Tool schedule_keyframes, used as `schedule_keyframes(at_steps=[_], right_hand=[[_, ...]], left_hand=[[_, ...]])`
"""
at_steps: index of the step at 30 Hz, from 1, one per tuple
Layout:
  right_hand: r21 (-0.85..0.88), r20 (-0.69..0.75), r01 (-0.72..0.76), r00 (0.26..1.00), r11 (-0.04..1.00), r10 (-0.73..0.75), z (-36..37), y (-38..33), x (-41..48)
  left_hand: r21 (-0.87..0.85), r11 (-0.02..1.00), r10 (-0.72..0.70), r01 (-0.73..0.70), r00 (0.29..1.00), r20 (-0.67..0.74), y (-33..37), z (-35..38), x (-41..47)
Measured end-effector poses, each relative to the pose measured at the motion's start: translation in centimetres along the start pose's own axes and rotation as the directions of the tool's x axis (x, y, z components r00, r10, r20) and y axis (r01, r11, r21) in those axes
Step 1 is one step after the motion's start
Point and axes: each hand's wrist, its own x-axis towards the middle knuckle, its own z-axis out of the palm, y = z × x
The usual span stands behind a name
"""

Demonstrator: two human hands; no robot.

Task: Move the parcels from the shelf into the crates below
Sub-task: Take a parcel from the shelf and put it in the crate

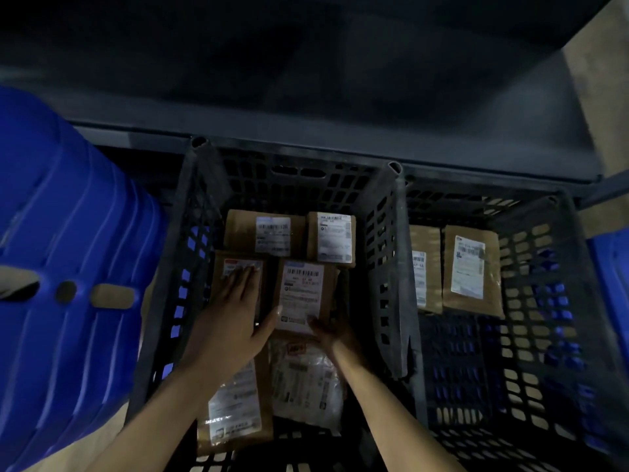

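Note:
Both my hands are down inside the middle black crate (384, 240), which holds several brown parcels with white labels. My left hand (235, 311) lies flat, fingers straight, on the left brown parcel (238, 264). My right hand (335, 330) holds the near right edge of the middle labelled parcel (303, 291), thumb on its label, fingers hidden down its dark side. Two more parcels (272, 233) (333, 236) lie at the crate's far end. A brown parcel (235, 410) and a clear plastic one (306, 383) lie under my forearms. The dark shelf (306, 127) juts out above.
A second black crate (531, 335) on the right holds two brown parcels (471, 270) at its far end. A blue plastic crate (68, 253) stands to the left, and another blue one (612, 267) shows at the right edge. Tan floor shows through the crate lattice.

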Motion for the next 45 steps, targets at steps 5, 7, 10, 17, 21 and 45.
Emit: schedule_keyframes(at_steps=[5, 7, 10, 17, 21, 45], right_hand=[[-0.175, -0.030, 0.193, 0.979, 0.966, -0.201, -1.3, -5.0, -2.1], [-0.411, -0.036, 0.320, 0.930, 0.854, -0.366, -2.2, -7.7, -3.0], [-0.602, -0.028, 0.421, 0.838, 0.678, -0.545, -3.3, -12.1, -4.8], [-0.759, 0.048, 0.530, 0.626, 0.380, -0.778, -5.1, -22.8, -10.4], [-0.764, 0.063, 0.559, 0.560, 0.321, -0.826, -6.2, -27.7, -13.1], [-0.761, 0.023, 0.563, 0.522, 0.324, -0.853, -9.4, -47.5, -14.4]], left_hand=[[0.073, 0.997, 0.024, -0.019, 0.998, -0.066, 0.5, -3.4, 0.3], [0.085, 0.996, 0.029, -0.019, 0.994, -0.110, 0.9, -5.5, 0.3], [0.064, 0.997, 0.058, -0.046, 0.980, -0.189, 1.8, -9.5, 0.5], [0.145, 0.983, 0.161, -0.112, 0.907, -0.388, 4.0, -20.4, 0.8], [0.138, 0.980, 0.193, -0.145, 0.862, -0.470, 4.8, -25.4, 0.4], [0.084, 0.991, 0.137, -0.108, 0.785, -0.604, 5.9, -37.6, 3.9]])
